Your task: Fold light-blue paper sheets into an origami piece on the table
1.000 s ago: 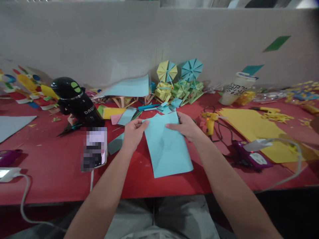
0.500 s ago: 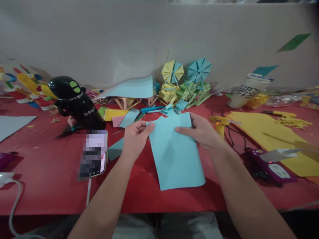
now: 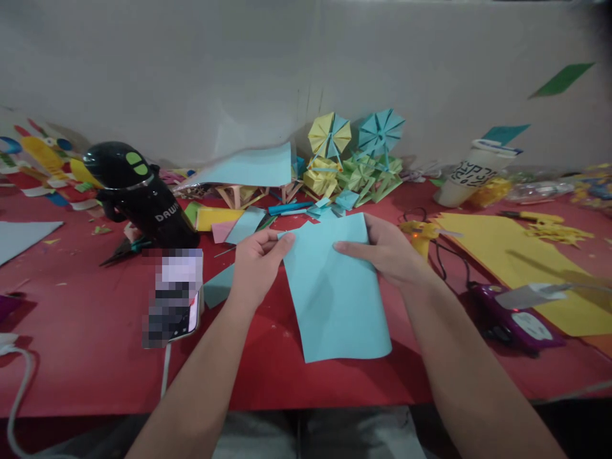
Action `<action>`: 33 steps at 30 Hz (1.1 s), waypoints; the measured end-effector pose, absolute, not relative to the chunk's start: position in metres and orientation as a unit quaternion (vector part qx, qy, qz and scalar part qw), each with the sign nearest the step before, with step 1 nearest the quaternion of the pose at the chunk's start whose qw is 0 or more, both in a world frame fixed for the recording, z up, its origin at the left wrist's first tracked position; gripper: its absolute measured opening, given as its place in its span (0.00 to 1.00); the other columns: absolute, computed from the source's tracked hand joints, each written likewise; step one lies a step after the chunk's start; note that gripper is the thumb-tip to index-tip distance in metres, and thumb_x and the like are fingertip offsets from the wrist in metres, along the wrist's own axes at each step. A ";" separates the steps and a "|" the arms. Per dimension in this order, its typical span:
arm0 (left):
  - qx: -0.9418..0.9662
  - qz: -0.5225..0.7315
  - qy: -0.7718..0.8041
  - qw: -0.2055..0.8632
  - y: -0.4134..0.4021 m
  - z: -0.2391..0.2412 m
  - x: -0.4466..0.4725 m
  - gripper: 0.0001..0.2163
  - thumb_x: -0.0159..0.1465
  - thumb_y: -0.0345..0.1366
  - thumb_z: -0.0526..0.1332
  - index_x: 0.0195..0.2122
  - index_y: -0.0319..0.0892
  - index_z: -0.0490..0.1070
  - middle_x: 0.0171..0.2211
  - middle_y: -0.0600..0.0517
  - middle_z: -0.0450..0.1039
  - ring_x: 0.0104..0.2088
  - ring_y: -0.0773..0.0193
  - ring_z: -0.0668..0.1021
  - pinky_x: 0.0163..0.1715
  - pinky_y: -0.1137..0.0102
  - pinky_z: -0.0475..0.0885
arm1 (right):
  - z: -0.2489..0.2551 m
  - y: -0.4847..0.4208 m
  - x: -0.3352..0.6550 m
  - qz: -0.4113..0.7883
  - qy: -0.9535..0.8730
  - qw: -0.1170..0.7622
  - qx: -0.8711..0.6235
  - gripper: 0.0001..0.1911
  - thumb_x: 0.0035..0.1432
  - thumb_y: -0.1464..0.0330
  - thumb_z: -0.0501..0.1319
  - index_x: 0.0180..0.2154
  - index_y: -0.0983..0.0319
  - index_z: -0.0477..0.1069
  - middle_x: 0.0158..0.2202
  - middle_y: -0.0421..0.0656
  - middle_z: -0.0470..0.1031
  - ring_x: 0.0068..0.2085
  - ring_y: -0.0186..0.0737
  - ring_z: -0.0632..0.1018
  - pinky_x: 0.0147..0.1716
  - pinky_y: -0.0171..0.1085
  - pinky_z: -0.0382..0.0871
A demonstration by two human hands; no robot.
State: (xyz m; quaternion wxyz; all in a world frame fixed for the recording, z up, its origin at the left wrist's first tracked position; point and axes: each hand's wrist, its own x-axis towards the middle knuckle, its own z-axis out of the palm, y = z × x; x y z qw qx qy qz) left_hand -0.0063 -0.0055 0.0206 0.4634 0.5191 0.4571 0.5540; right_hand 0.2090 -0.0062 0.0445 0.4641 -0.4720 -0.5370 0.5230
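A light blue sheet of paper (image 3: 340, 299) hangs between my two hands over the red table (image 3: 268, 376). My left hand (image 3: 261, 258) pinches its upper left corner between thumb and fingers. On the right edge, my right hand (image 3: 385, 252) grips the sheet with the thumb flat on its face and the fingers behind it, hidden. The lower right corner curls a little. Beyond the sheet lie small blue paper scraps (image 3: 329, 205). To the right of my right hand is a yellow glue gun (image 3: 421, 239).
At left stand a black bottle (image 3: 138, 197) and a phone (image 3: 179, 296) with a cable. Folded paper umbrellas (image 3: 380, 134) lean by the wall. Yellow paper (image 3: 507, 255), a purple power strip (image 3: 516, 319) and a white paper cup (image 3: 466, 175) are at right.
The view has shifted very slightly, so things on the table appear a little further left. Both hands keep the same hold on the blue paper.
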 end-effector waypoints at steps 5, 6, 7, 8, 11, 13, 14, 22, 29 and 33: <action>0.530 0.549 0.463 0.450 -0.006 0.020 -0.007 0.14 0.56 0.47 0.68 0.29 0.40 0.76 0.20 0.55 0.69 0.22 0.71 0.68 0.24 0.73 0.64 | 0.045 -0.007 0.208 0.523 -0.534 0.463 -0.476 0.28 0.40 0.61 0.75 0.45 0.60 0.72 0.43 0.47 0.80 0.42 0.50 0.81 0.38 0.46 0.77; 0.536 0.548 0.465 0.442 -0.006 0.020 -0.007 0.14 0.56 0.47 0.68 0.29 0.40 0.76 0.20 0.55 0.69 0.22 0.71 0.67 0.24 0.73 0.64 | 0.045 -0.007 0.208 0.527 -0.531 0.463 -0.475 0.28 0.40 0.62 0.75 0.45 0.60 0.72 0.43 0.47 0.80 0.42 0.49 0.81 0.38 0.45 0.77; 0.542 0.548 0.468 0.433 -0.005 0.020 -0.007 0.14 0.56 0.47 0.67 0.29 0.40 0.76 0.21 0.55 0.70 0.22 0.71 0.67 0.24 0.73 0.63 | 0.045 -0.006 0.209 0.532 -0.528 0.464 -0.472 0.28 0.40 0.62 0.75 0.45 0.59 0.72 0.43 0.46 0.80 0.42 0.48 0.81 0.38 0.44 0.77; 0.549 0.546 0.472 0.421 -0.004 0.020 -0.007 0.14 0.57 0.47 0.67 0.29 0.40 0.76 0.20 0.56 0.69 0.22 0.72 0.66 0.23 0.74 0.62 | 0.043 -0.005 0.209 0.538 -0.523 0.467 -0.468 0.27 0.40 0.62 0.75 0.44 0.59 0.72 0.43 0.46 0.80 0.41 0.47 0.80 0.38 0.44 0.76; 0.575 0.538 0.493 0.370 0.000 0.019 -0.007 0.13 0.57 0.47 0.67 0.30 0.40 0.75 0.17 0.57 0.65 0.19 0.72 0.63 0.20 0.74 0.58 | 0.035 0.003 0.211 0.557 -0.492 0.485 -0.460 0.21 0.41 0.61 0.74 0.38 0.61 0.74 0.37 0.43 0.80 0.36 0.41 0.79 0.37 0.40 0.74; 0.599 0.531 0.497 0.335 0.004 0.017 -0.008 0.12 0.58 0.45 0.66 0.29 0.40 0.74 0.17 0.58 0.66 0.19 0.72 0.63 0.20 0.73 0.58 | 0.027 0.011 0.214 0.566 -0.460 0.494 -0.473 0.18 0.42 0.59 0.73 0.32 0.62 0.74 0.29 0.41 0.77 0.29 0.35 0.76 0.31 0.35 0.71; 0.608 0.528 0.500 0.317 0.006 0.015 -0.008 0.11 0.59 0.44 0.65 0.29 0.40 0.74 0.16 0.58 0.66 0.18 0.72 0.63 0.20 0.73 0.58 | 0.023 0.015 0.216 0.560 -0.446 0.501 -0.486 0.18 0.40 0.58 0.74 0.28 0.62 0.73 0.26 0.39 0.74 0.26 0.33 0.73 0.27 0.33 0.68; 0.634 0.511 0.507 0.282 0.021 0.003 -0.010 0.09 0.58 0.41 0.64 0.29 0.40 0.73 0.17 0.57 0.69 0.19 0.71 0.65 0.21 0.72 0.58 | 0.002 0.029 0.220 0.520 -0.444 0.531 -0.500 0.20 0.42 0.55 0.72 0.20 0.62 0.69 0.19 0.36 0.64 0.21 0.29 0.66 0.21 0.32 0.62; 0.623 0.517 0.498 0.309 0.025 0.000 -0.009 0.08 0.57 0.40 0.64 0.28 0.40 0.73 0.18 0.56 0.70 0.18 0.71 0.65 0.19 0.73 0.58 | 0.000 0.032 0.216 0.455 -0.459 0.585 -0.490 0.12 0.41 0.62 0.71 0.22 0.63 0.73 0.20 0.37 0.68 0.22 0.28 0.66 0.22 0.32 0.62; 0.622 0.519 0.493 0.316 0.024 -0.001 -0.010 0.08 0.57 0.40 0.65 0.29 0.41 0.73 0.18 0.56 0.70 0.17 0.72 0.64 0.19 0.73 0.57 | 0.000 0.030 0.215 0.456 -0.443 0.596 -0.490 0.13 0.40 0.61 0.71 0.21 0.63 0.72 0.20 0.38 0.68 0.22 0.29 0.67 0.21 0.32 0.61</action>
